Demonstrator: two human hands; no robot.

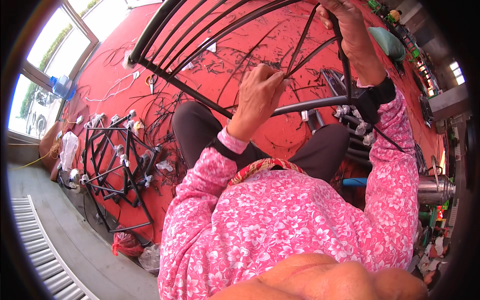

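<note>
A dark metal frame (187,90) with several parallel bars is tilted up in front of me, above my crossed legs. My left hand (259,97) is closed at the frame's middle, thumb and fingers pinched on a thin black strip (302,61). Higher up on the right, my right hand (347,30) is raised, its fingers bent round the upper part of a dark upright piece (344,62) of the frame. Whether those fingers also grip a strip's end, I cannot tell. A black band circles each of my wrists.
Black strips and offcuts (235,57) litter the red floor (112,67), with scissors (151,82) among them. Dark tube frames (127,172) with wrapped ends are stacked at left, a red bag (126,243) nearby. At right are a green sack (387,44) and a shiny metal cylinder (434,189).
</note>
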